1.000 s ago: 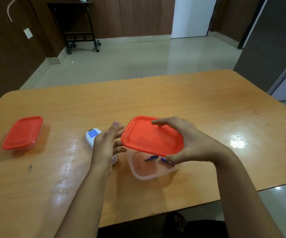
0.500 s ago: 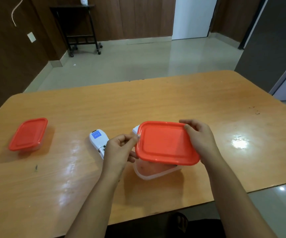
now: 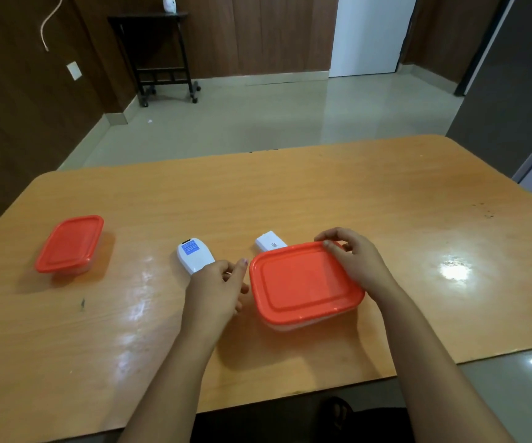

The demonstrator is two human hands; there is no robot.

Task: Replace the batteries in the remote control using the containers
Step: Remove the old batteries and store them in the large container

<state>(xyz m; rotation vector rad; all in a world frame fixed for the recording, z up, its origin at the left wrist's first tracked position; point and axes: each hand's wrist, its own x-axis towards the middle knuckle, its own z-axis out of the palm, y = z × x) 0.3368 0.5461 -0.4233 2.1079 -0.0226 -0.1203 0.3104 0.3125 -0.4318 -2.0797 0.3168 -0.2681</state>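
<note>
**A:** Fingers (image 3: 333, 240) of the right hand (image 3: 359, 266) are curled over the far right corner of the red lid (image 3: 300, 282), gripping its rim. The lid sits on the clear container (image 3: 290, 327), near the desk's (image 3: 322, 193) front edge.

**B:** And the left hand (image 3: 216, 289)?

**A:** Loosely curled, just beside the lid's left edge. I can't tell if it holds anything. It covers the near end of the white remote control (image 3: 192, 254).

**B:** The white battery cover (image 3: 270, 241)?

**A:** Just behind the container. A second red-lidded container (image 3: 69, 244) sits well apart, far left.
</note>
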